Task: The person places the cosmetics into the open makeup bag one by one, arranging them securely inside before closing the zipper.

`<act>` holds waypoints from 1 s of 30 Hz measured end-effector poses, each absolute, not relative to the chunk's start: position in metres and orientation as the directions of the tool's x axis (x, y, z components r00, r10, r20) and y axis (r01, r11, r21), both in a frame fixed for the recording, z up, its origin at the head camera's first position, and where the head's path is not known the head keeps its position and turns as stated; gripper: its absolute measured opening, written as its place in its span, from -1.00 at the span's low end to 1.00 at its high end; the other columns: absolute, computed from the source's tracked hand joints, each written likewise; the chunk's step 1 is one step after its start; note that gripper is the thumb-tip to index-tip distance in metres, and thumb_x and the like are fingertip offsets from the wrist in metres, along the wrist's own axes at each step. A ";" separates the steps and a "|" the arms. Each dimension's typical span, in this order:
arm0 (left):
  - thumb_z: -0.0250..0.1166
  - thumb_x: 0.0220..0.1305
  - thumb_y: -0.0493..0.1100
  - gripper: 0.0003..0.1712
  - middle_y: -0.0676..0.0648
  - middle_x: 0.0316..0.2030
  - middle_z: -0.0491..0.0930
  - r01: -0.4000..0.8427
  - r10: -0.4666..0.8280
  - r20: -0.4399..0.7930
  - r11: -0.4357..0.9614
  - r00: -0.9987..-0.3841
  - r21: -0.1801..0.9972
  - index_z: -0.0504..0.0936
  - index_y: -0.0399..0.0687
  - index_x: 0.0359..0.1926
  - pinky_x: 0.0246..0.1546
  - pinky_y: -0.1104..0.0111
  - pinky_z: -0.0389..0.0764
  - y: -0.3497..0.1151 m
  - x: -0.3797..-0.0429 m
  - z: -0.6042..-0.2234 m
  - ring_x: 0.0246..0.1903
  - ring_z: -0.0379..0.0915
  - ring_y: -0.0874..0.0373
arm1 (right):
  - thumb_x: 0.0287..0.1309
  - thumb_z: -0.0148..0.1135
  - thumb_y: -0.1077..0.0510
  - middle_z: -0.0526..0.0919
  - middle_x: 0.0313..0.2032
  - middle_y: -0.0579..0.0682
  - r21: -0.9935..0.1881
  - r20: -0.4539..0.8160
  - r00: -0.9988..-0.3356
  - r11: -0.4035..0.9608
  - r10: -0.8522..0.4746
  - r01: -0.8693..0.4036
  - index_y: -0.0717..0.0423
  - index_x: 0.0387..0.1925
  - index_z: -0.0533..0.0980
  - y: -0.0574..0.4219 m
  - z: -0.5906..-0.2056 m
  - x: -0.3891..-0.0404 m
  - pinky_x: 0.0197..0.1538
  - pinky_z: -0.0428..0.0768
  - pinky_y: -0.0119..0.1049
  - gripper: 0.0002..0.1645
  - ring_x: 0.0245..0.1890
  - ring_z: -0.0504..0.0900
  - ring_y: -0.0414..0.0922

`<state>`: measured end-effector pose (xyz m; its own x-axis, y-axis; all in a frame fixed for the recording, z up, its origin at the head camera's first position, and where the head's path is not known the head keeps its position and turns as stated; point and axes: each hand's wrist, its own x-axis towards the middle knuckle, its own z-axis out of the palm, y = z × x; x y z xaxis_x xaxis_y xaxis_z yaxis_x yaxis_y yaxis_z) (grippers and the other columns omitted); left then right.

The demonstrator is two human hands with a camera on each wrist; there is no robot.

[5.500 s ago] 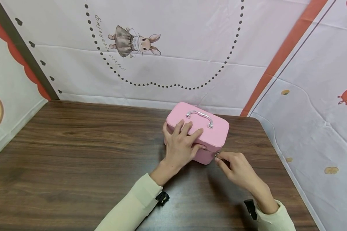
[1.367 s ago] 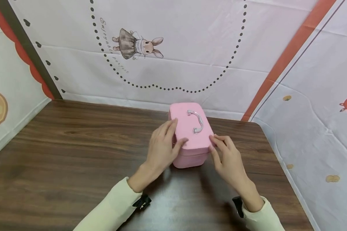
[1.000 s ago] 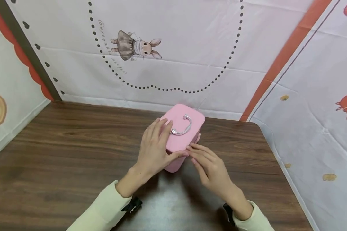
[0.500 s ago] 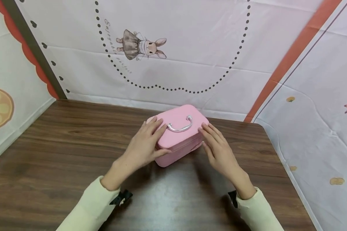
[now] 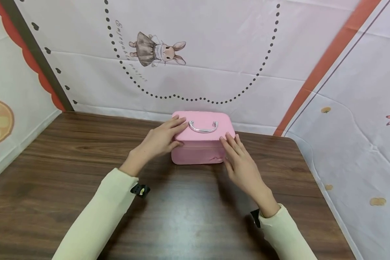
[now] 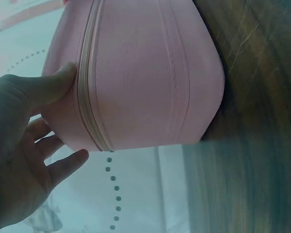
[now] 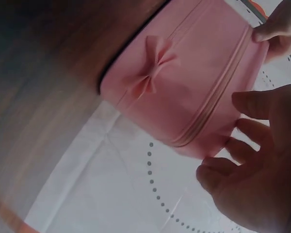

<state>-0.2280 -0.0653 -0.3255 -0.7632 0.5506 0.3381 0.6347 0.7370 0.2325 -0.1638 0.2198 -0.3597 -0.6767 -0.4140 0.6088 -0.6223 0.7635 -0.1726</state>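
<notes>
A pink vanity case (image 5: 198, 154) stands upright near the back of the table, its long front facing me. On its lid sits a curved silver handle (image 5: 203, 130). The zipper (image 6: 89, 97) runs shut along the faces that show. A pink bow (image 7: 154, 67) decorates the front, low toward the right. My left hand (image 5: 156, 140) rests on the lid's left end, thumb on the front edge near the zipper. At the right front corner, my right hand (image 5: 243, 169) touches the lid with extended fingers. The case's back is hidden.
The dark wooden table (image 5: 84, 202) extends to the left and toward me. A white printed cloth wall (image 5: 214, 47) rises close behind the case, and another cloth wall (image 5: 354, 144) borders the table's right side.
Earlier my right hand pinched the zipper pull at a corner while the left held the lid. Since then, the case has been turned, and in the last half second squared up and pushed back.
</notes>
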 end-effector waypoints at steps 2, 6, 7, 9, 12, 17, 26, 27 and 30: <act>0.34 0.21 -0.05 -0.27 -0.04 0.38 0.21 0.627 0.536 0.357 0.746 -0.765 0.225 0.33 0.02 0.38 -0.16 -0.12 0.50 -0.063 -0.236 -0.327 0.39 0.00 0.01 | 0.03 0.30 0.36 0.27 0.34 0.16 -0.167 0.602 -0.699 0.795 -0.387 -0.583 0.14 0.35 0.29 0.217 -0.359 -0.168 0.18 0.34 0.12 -0.20 0.33 0.17 0.25; 0.33 0.22 -0.11 -0.36 -0.03 0.34 0.28 0.616 0.494 0.427 0.757 -0.757 0.217 0.40 0.04 0.33 -0.18 -0.09 0.52 -0.059 -0.249 -0.333 0.37 0.07 0.01 | 0.00 0.30 0.35 0.24 0.37 0.14 -0.156 0.596 -0.725 0.836 -0.345 -0.526 0.09 0.38 0.26 0.211 -0.362 -0.179 0.02 0.46 0.17 -0.15 0.33 0.18 0.24; 0.33 0.22 -0.12 -0.37 -0.02 0.34 0.29 0.613 0.483 0.442 0.760 -0.756 0.216 0.42 0.04 0.32 -0.15 -0.09 0.51 -0.058 -0.251 -0.335 0.36 0.08 0.00 | 0.00 0.31 0.35 0.22 0.37 0.14 -0.157 0.596 -0.728 0.840 -0.338 -0.519 0.09 0.38 0.26 0.209 -0.363 -0.182 0.03 0.46 0.17 -0.14 0.33 0.18 0.24; 0.33 0.22 -0.13 -0.39 -0.03 0.33 0.31 0.607 0.469 0.461 0.765 -0.753 0.214 0.43 0.04 0.31 -0.06 -0.07 0.48 -0.056 -0.256 -0.337 0.36 0.09 -0.03 | 0.00 0.32 0.35 0.21 0.38 0.15 -0.159 0.598 -0.731 0.844 -0.330 -0.512 0.11 0.38 0.25 0.208 -0.366 -0.188 0.03 0.46 0.16 -0.13 0.33 0.18 0.24; 0.30 0.25 -0.14 -0.41 -0.03 0.32 0.32 0.598 0.460 0.469 0.776 -0.754 0.200 0.43 0.04 0.31 0.05 -0.04 0.41 -0.054 -0.264 -0.339 0.35 0.09 -0.08 | -0.01 0.30 0.35 0.18 0.39 0.16 -0.143 0.596 -0.733 0.855 -0.328 -0.499 0.13 0.40 0.21 0.206 -0.371 -0.195 0.03 0.47 0.14 -0.11 0.31 0.20 0.27; 0.26 0.27 -0.15 -0.40 -0.06 0.33 0.29 0.596 0.470 0.460 0.784 -0.753 0.175 0.39 0.01 0.33 0.21 -0.04 0.25 -0.050 -0.274 -0.340 0.36 0.05 -0.14 | 0.02 0.28 0.32 0.14 0.40 0.20 -0.142 0.579 -0.735 0.845 -0.351 -0.516 0.17 0.41 0.17 0.208 -0.371 -0.204 0.14 0.39 0.11 -0.11 0.31 0.18 0.29; 0.17 0.35 0.00 -0.40 -0.13 0.34 0.27 0.583 0.461 0.463 0.796 -0.757 0.161 0.32 0.07 0.38 0.24 -0.15 0.11 -0.058 -0.247 -0.330 0.36 0.04 -0.18 | 0.28 0.16 0.17 0.09 0.42 0.15 -0.374 0.446 -0.797 0.724 -0.407 -0.579 0.15 0.45 0.06 0.240 -0.344 -0.180 0.33 0.09 0.08 -0.21 0.41 0.01 0.15; 0.17 0.34 0.05 -0.37 -0.13 0.35 0.26 0.581 0.457 0.470 0.799 -0.755 0.156 0.31 0.07 0.38 0.24 -0.16 0.09 -0.062 -0.239 -0.326 0.36 0.03 -0.17 | 0.30 0.14 0.14 0.08 0.43 0.14 -0.373 0.437 -0.801 0.727 -0.410 -0.576 0.12 0.46 0.04 0.245 -0.341 -0.174 0.32 0.08 0.12 -0.21 0.41 -0.01 0.16; 0.16 0.29 0.21 -0.28 -0.10 0.38 0.20 0.577 0.459 0.472 0.805 -0.753 0.137 0.28 0.08 0.40 0.23 -0.24 0.01 -0.075 -0.216 -0.319 0.39 -0.04 -0.15 | 0.31 0.15 0.05 0.04 0.45 0.09 -0.336 0.432 -0.796 0.744 -0.423 -0.578 0.02 0.48 0.01 0.259 -0.336 -0.156 0.27 0.10 0.23 -0.17 0.42 -0.05 0.17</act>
<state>-0.2162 -0.0753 -0.3193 -0.7527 0.4589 0.4720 0.5769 0.8052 0.1371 -0.1560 0.2590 -0.3356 -0.7962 -0.4231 0.4324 -0.5777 0.7440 -0.3357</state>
